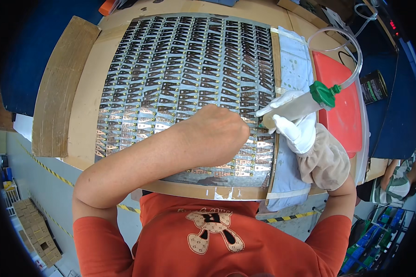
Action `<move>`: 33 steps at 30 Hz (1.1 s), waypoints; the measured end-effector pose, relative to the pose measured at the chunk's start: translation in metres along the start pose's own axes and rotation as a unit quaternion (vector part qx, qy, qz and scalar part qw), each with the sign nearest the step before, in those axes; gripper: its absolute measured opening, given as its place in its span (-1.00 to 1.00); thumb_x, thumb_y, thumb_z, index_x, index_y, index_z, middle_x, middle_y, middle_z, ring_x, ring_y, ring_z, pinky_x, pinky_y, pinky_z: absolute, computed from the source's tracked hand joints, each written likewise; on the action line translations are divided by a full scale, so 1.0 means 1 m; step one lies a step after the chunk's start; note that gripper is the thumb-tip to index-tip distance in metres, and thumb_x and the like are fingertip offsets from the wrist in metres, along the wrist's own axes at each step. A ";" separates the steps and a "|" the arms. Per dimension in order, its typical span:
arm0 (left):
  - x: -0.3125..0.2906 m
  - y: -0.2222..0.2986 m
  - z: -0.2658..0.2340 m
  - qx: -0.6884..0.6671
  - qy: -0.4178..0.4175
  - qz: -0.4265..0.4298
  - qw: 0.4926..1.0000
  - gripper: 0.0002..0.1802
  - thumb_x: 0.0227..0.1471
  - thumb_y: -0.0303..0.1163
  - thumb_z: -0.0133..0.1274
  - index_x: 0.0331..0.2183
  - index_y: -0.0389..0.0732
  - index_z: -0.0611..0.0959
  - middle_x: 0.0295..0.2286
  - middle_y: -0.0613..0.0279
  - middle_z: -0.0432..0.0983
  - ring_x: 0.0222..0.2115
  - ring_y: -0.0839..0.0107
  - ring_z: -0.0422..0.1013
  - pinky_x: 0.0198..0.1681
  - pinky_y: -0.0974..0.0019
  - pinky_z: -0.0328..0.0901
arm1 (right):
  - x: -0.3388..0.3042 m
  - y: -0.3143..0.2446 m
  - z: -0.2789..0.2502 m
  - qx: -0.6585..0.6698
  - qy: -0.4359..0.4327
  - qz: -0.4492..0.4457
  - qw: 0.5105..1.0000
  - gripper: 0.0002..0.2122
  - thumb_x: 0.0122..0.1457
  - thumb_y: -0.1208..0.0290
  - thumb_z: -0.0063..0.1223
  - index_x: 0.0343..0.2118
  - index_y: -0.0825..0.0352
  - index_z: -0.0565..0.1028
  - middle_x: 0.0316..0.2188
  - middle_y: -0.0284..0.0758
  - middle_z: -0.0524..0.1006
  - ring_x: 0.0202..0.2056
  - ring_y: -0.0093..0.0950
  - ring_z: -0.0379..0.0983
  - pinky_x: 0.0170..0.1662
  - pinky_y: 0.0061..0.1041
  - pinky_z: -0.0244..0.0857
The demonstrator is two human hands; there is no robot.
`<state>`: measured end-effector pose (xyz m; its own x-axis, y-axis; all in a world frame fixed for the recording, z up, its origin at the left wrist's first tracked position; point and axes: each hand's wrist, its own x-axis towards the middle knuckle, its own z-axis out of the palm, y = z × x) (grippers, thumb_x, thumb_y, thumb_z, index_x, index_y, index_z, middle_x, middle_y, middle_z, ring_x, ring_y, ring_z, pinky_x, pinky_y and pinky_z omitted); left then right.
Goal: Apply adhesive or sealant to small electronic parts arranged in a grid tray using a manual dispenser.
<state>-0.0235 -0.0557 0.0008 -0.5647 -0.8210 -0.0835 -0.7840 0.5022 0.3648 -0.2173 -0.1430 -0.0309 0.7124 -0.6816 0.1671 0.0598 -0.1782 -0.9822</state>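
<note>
A metal plate (189, 60) lies in front of me, covered with rows of small dark, fork-shaped metal pieces, each with a brass-coloured dot. Over its lower right part rests my left hand (222, 134), bare and closed, back upward; its curled fingertips and anything in them are hidden. My right hand (298, 131) wears a white glove and a beige sleeve cover. It grips a translucent dispensing syringe (293, 108), slanted with its tip toward the plate's right edge, close to my left hand. A green cap (326, 94) joins the syringe to a clear hose (358, 60).
A blue cloth (293, 60) is taped along the plate's right side. Beyond it are a red tray (337, 101) and a dark can (373, 87). A cardboard strip (62, 87) stands at the left. Another person (395, 182) is at the far right.
</note>
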 end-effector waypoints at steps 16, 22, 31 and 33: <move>0.002 -0.001 0.001 -0.002 -0.004 0.002 1.000 -0.71 -0.24 -0.50 -0.08 -0.36 -0.38 0.56 -0.73 0.00 0.43 -0.66 0.14 0.43 -0.59 0.14 0.31 | -0.002 0.004 -0.002 0.010 0.027 0.012 1.000 -0.77 -0.07 0.54 0.05 -0.32 0.37 0.31 -0.43 -0.02 0.50 -0.46 -0.42 0.46 -0.49 -0.59 0.35; 0.002 0.000 0.001 0.000 -0.001 0.005 1.000 -0.67 -0.25 -0.51 -0.09 -0.32 -0.38 0.55 -0.73 -0.01 0.43 -0.66 0.14 0.44 -0.58 0.14 0.31 | 0.000 0.002 0.002 0.027 0.015 0.009 0.999 -0.77 -0.06 0.53 0.05 -0.32 0.37 0.30 -0.43 -0.03 0.50 -0.48 -0.42 0.46 -0.51 -0.60 0.34; 0.001 0.000 0.001 0.006 0.003 0.007 1.000 -0.63 -0.25 -0.52 -0.09 -0.28 -0.40 0.55 -0.73 -0.01 0.43 -0.67 0.15 0.44 -0.59 0.16 0.31 | 0.000 0.005 0.000 -0.006 0.018 -0.006 1.000 -0.75 -0.07 0.51 0.07 -0.31 0.37 0.31 -0.42 -0.08 0.49 -0.39 -0.37 0.47 -0.45 -0.55 0.36; 0.002 -0.001 0.002 0.004 0.003 0.005 1.000 -0.63 -0.25 -0.52 -0.09 -0.28 -0.40 0.55 -0.73 -0.01 0.44 -0.67 0.15 0.44 -0.59 0.15 0.31 | 0.002 0.005 -0.001 -0.012 0.000 -0.009 1.000 -0.75 -0.07 0.51 0.06 -0.31 0.37 0.31 -0.42 -0.07 0.49 -0.39 -0.37 0.47 -0.44 -0.54 0.36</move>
<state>-0.0241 -0.0570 -0.0012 -0.5716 -0.8172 -0.0735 -0.7796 0.5131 0.3591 -0.2163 -0.1464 -0.0350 0.7111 -0.6787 0.1838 0.0547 -0.2072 -0.9768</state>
